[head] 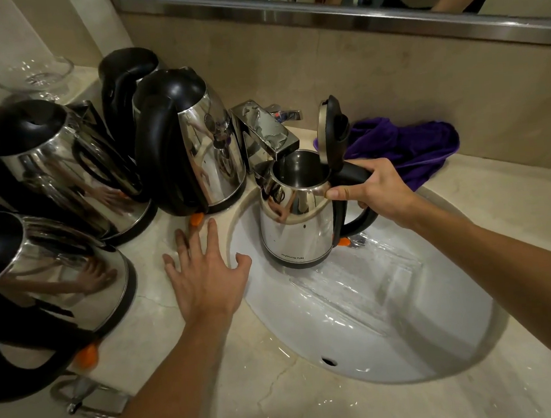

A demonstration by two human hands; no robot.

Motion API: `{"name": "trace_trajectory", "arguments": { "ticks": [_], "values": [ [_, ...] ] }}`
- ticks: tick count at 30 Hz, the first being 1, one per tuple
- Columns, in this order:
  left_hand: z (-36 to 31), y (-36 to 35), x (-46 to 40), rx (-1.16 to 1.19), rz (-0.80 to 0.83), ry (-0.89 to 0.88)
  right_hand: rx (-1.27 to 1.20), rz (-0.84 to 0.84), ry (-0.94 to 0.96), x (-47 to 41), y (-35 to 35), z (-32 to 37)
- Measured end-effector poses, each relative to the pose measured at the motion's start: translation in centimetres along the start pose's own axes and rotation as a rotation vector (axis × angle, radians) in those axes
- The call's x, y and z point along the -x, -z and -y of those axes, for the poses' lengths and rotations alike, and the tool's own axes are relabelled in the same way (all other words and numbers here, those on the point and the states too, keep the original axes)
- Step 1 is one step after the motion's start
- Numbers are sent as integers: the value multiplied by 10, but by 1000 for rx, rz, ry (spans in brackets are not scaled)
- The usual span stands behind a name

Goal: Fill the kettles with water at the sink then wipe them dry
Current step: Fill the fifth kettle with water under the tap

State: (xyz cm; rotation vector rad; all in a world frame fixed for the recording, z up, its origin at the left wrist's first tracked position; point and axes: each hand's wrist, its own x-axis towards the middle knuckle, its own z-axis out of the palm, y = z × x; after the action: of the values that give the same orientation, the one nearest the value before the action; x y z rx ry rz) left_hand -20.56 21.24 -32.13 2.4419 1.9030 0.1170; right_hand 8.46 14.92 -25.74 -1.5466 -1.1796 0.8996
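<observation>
Kettle under the tap, lid up.
Right hand grips its handle, holding it upright over the sink; left hand rests flat and open on the table, the purple cloth behind nearer the right.

Two bare forearms enter from the lower edge of the head view, with no sleeve, cuff or glove visible along their length. The left hand carries no ring, watch or strap. The right hand is likewise unadorned at fingers and wrist. Fingernails are short and unpainted where they show. In the mirror strip above, a pale garment and bare arms are reflected, detail unclear
</observation>
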Motion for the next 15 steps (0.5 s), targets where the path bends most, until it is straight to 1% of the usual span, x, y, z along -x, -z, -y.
{"name": "trace_trajectory", "arguments": {
  "ticks": [15],
  "values": [
    [1,0,1,3,-14,-2,-11,9,-11,1,0,0]
  ]
}}
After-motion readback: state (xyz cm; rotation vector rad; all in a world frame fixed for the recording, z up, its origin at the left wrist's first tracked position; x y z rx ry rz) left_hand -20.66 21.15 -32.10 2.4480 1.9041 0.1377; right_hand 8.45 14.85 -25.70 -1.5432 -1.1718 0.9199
